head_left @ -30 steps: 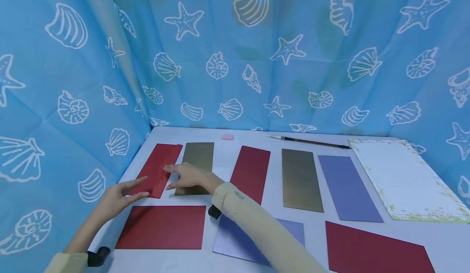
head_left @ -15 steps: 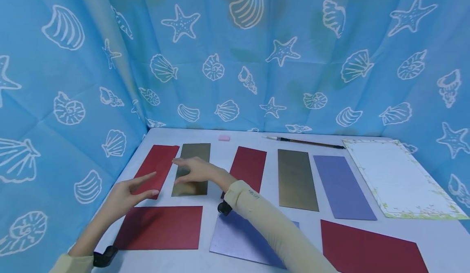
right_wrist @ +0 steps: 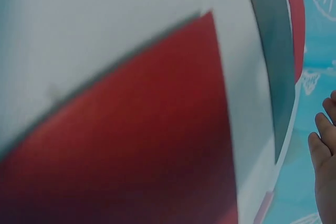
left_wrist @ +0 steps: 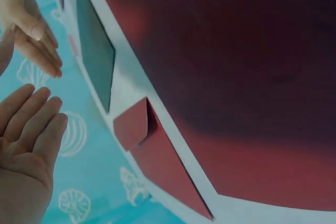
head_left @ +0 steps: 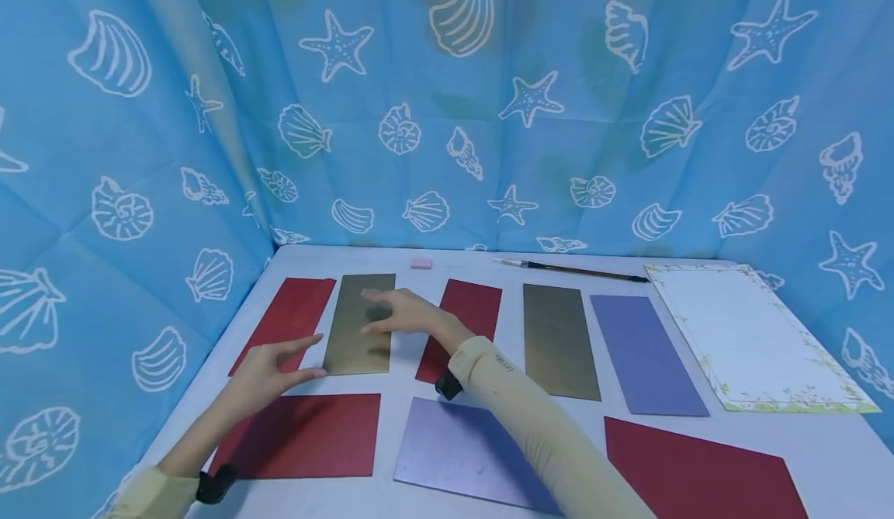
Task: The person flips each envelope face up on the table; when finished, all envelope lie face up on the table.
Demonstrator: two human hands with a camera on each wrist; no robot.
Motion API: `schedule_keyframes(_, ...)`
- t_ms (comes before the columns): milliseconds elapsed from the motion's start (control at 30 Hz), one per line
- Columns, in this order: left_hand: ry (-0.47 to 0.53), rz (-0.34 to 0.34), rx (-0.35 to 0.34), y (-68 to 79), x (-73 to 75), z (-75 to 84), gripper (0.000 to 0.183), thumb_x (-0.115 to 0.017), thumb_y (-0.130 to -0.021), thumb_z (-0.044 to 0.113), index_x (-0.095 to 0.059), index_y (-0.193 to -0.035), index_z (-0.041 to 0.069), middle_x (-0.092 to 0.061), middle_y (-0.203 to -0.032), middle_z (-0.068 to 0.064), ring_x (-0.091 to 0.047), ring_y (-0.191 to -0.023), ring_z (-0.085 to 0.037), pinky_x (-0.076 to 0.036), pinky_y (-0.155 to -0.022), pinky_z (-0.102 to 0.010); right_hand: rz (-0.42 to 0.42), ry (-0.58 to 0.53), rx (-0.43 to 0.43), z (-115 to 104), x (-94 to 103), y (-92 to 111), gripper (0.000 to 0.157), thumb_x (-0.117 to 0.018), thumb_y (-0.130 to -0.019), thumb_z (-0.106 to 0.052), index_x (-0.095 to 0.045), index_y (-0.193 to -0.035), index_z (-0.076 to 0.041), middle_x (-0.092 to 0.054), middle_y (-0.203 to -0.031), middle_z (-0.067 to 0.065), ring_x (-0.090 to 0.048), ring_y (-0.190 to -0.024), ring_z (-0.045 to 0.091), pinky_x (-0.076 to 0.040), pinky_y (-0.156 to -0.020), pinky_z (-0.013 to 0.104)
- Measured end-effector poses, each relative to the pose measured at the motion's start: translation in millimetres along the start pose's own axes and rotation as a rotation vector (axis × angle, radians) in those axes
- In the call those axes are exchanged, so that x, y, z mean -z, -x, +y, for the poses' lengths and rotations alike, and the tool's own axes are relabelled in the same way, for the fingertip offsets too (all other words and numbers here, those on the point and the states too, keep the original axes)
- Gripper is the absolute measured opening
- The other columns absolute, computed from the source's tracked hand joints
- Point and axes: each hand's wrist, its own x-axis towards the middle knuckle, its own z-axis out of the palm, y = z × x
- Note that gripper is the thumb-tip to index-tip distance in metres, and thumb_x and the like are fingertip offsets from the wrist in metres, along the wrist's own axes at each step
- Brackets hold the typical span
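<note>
In the head view, my left hand [head_left: 261,377] hovers over the near end of a flat red envelope [head_left: 296,309] at the far left, thumb and fingers spread apart. The left wrist view shows that envelope's flap [left_wrist: 131,124] lifted. My right hand [head_left: 412,312] reaches over a flat gold envelope-like piece [head_left: 358,325], and its shadow falls on the gold surface. The fingers are extended with a gap to the thumb. Both hands hold nothing. Beneath my left forearm lies a wider red piece [head_left: 321,437]; another red piece [head_left: 475,306] is partly behind my right wrist.
Further right lie a second gold piece [head_left: 561,340], a purple piece [head_left: 649,356] and a bordered white sheet [head_left: 757,333]. A brush [head_left: 580,270] and pink eraser-like block [head_left: 421,264] sit at the back. Nearer are another purple piece [head_left: 454,449] and red piece [head_left: 705,472].
Both hands have shifted right. My right hand has gone from beside the far-left red envelope to over the gold piece, and my left hand has followed. The pieces lie where they were.
</note>
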Motion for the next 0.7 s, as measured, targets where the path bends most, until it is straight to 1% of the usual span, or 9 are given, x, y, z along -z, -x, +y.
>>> schedule_keyframes(33, -0.006, -0.007, -0.007, -1.6, -1.6, -0.4, 0.059, -0.080, -0.080, 0.030, -0.061, -0.129, 0.003, -0.063, -0.122, -0.020, -0.059, -0.112, -0.041, -0.054, -0.081, -0.050, 0.000, 0.002, -0.011, 3, 0.4, 0, 0.075, -0.070, -0.089, -0.038, -0.037, -0.148, -0.005, -0.035, -0.153, 0.005, -0.032, -0.139, 0.017, -0.034, -0.108, 0.029)
schedule_keyframes(133, -0.046, -0.025, -0.004, -7.0, -6.4, -1.1, 0.060, -0.081, -0.079, 0.031, -0.062, -0.128, 0.001, -0.069, -0.109, -0.018, -0.062, -0.107, -0.040, -0.056, -0.078, -0.047, 0.006, 0.012, -0.041, 11, 1.7, 1, 0.073, -0.070, -0.088, -0.037, -0.039, -0.147, -0.006, -0.037, -0.152, 0.004, -0.034, -0.138, 0.018, -0.035, -0.107, 0.028)
schedule_keyframes(167, -0.055, -0.035, 0.002, -9.0, -8.0, -1.5, 0.061, -0.081, -0.079, 0.030, -0.061, -0.128, 0.001, -0.071, -0.104, -0.016, -0.063, -0.105, -0.039, -0.057, -0.075, -0.045, 0.008, 0.018, -0.051, 13, 2.3, 1, 0.073, -0.070, -0.088, -0.037, -0.040, -0.147, -0.006, -0.037, -0.151, 0.004, -0.035, -0.138, 0.018, -0.037, -0.106, 0.028)
schedule_keyframes(267, -0.072, -0.054, 0.021, -14.2, -12.1, -2.6, 0.062, -0.081, -0.079, 0.029, -0.060, -0.128, -0.001, -0.071, -0.101, -0.015, -0.063, -0.102, -0.038, -0.057, -0.070, -0.040, 0.003, 0.039, -0.080, 16, 2.8, 2, 0.073, -0.070, -0.088, -0.038, -0.040, -0.146, -0.006, -0.039, -0.150, 0.005, -0.040, -0.134, 0.018, -0.044, -0.097, 0.027)
schedule_keyframes(367, -0.081, -0.067, 0.043, -17.1, -15.8, -4.0, 0.062, -0.082, -0.078, 0.027, -0.060, -0.128, -0.003, -0.069, -0.108, -0.019, -0.062, -0.102, -0.040, -0.056, -0.066, -0.036, -0.023, 0.053, -0.096, 16, 1.5, 2, 0.072, -0.070, -0.089, -0.038, -0.040, -0.146, -0.006, -0.039, -0.151, 0.006, -0.040, -0.135, 0.019, -0.044, -0.096, 0.027)
schedule_keyframes(467, -0.097, -0.079, 0.071, -18.6, -19.2, -4.4, 0.063, -0.083, -0.077, 0.026, -0.059, -0.128, -0.004, -0.066, -0.113, -0.022, -0.060, -0.107, -0.043, -0.057, -0.072, -0.038, -0.049, 0.046, -0.114, 14, 0.0, 3, 0.072, -0.070, -0.089, -0.036, -0.039, -0.147, -0.006, -0.039, -0.151, 0.006, -0.036, -0.137, 0.020, -0.042, -0.099, 0.026)
schedule_keyframes(500, -0.097, -0.086, 0.083, -18.8, -20.1, -4.4, 0.064, -0.083, -0.077, 0.025, -0.059, -0.128, -0.004, -0.066, -0.114, -0.023, -0.060, -0.108, -0.044, -0.057, -0.074, -0.040, -0.059, 0.040, -0.119, 13, -0.6, 3, 0.071, -0.070, -0.089, -0.036, -0.040, -0.146, -0.006, -0.039, -0.151, 0.006, -0.037, -0.137, 0.020, -0.044, -0.096, 0.025)
schedule_keyframes(633, -0.122, -0.101, 0.146, -20.5, -25.3, -4.3, 0.065, -0.083, -0.077, 0.023, -0.058, -0.129, -0.005, -0.062, -0.121, -0.025, -0.056, -0.113, -0.045, -0.055, -0.081, -0.045, -0.100, 0.039, -0.140, 11, -1.5, 2, 0.069, -0.070, -0.090, -0.032, -0.041, -0.145, -0.004, -0.040, -0.150, 0.007, -0.038, -0.136, 0.019, -0.042, -0.098, 0.025)
schedule_keyframes(700, -0.145, -0.101, 0.183, -20.5, -28.5, -3.2, 0.066, -0.084, -0.076, 0.022, -0.057, -0.130, -0.005, -0.062, -0.121, -0.025, -0.058, -0.111, -0.043, -0.056, -0.078, -0.041, -0.116, 0.049, -0.144, 11, -1.8, 2, 0.068, -0.070, -0.090, -0.030, -0.042, -0.145, -0.003, -0.041, -0.149, 0.008, -0.037, -0.136, 0.019, -0.039, -0.103, 0.025)
